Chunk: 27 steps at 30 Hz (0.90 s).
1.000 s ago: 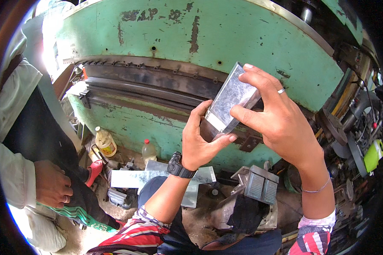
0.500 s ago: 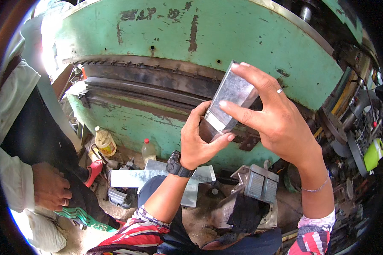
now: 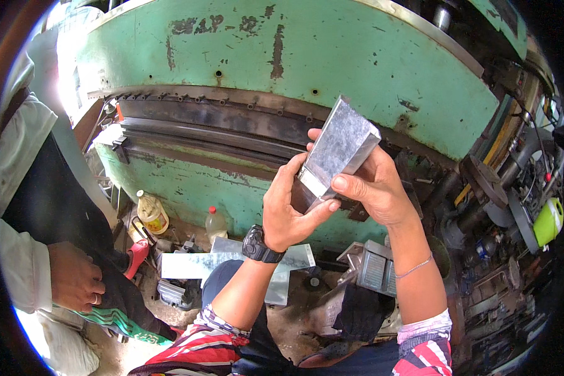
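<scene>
Between my two hands is a folded sheet-metal piece (image 3: 343, 143), shiny grey and box-like, tilted with its narrow end up. My left hand (image 3: 289, 207), with a black watch on the wrist, grips its lower end, thumb on the near side. My right hand (image 3: 376, 188) wraps the right side, thumb lying on the front near the lower edge, most of its fingers hidden behind the metal. Behind the piece stands a green press brake (image 3: 232, 53) with worn paint and a long dark die (image 3: 213, 135).
Flat metal sheets (image 3: 194, 265) lie low in front of me, near a foot pedal (image 3: 377, 269). A yellowish jug (image 3: 151, 213) and a clear bottle (image 3: 215, 224) stand by the machine's base. At left a person's hand (image 3: 75, 276) rests near their leg. Cluttered tools and a lime-green object (image 3: 548, 222) are at right.
My right hand has come down from the upper end of the metal piece and now wraps its right side. The left hand keeps its hold with little movement.
</scene>
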Each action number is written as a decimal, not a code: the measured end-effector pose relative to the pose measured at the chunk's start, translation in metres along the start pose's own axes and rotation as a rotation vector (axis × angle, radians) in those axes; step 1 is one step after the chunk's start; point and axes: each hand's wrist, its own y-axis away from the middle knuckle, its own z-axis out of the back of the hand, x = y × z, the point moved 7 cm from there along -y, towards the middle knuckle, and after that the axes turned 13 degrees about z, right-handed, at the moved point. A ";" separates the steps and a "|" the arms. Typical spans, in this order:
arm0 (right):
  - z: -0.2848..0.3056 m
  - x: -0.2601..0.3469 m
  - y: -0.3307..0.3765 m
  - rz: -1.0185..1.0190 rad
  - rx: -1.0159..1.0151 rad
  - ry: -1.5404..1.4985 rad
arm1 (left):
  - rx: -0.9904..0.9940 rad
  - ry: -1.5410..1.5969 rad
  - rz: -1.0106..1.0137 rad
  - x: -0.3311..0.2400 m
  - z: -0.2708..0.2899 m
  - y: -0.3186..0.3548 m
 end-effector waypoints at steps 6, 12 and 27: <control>0.002 -0.004 0.001 0.020 0.000 -0.018 | -0.016 0.028 -0.019 -0.002 0.003 0.003; 0.002 0.000 -0.005 0.018 0.079 -0.014 | -0.003 0.118 -0.011 0.002 0.001 0.002; 0.002 0.000 -0.006 0.032 0.143 -0.086 | 0.014 0.115 -0.018 0.000 0.003 0.004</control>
